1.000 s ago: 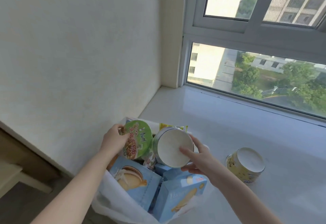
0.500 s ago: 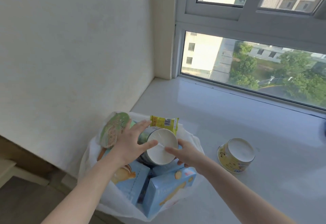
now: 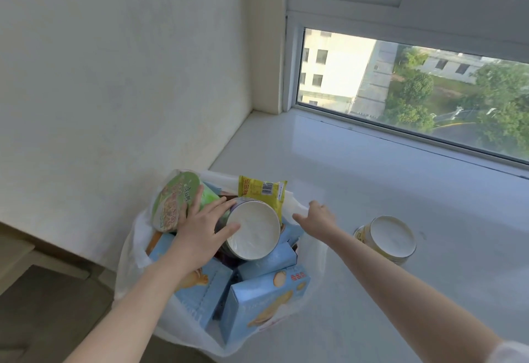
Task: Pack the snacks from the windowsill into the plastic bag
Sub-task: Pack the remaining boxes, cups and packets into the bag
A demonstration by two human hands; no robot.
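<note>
Bulging at the near left corner of the windowsill [image 3: 372, 179], the plastic bag [image 3: 134, 265] stands open at the top and crammed with snacks. Nearest the camera, 3 pale blue boxes [image 3: 263, 305] stand on end inside it, printed with biscuit pictures.

Just beyond them a dark cup [image 3: 254, 234] lies tilted on top of the load, its white round end facing up. The left hand [image 3: 197, 236] rests on this cup: the thumb lies on the white end, the other fingers spread nearly straight over its upper side, so the grip is apart rather than clamped. The little finger reaches the green-lidded bowl [image 3: 171, 199], which leans on edge at the bag's far left. A yellow packet [image 3: 263, 191] sticks up behind the cup.

The right hand [image 3: 315, 216] hangs at the bag's right rim, its fingers loosely extended and its grip apart; whether it touches the plastic I cannot tell.

On the windowsill to the right, well apart from the bag, 1 yellow tub [image 3: 386, 239] sits with its white round end up.

Farther back, the window [image 3: 415, 90] shows buildings and trees, and a pale wall [image 3: 114, 76] runs along the left.
</note>
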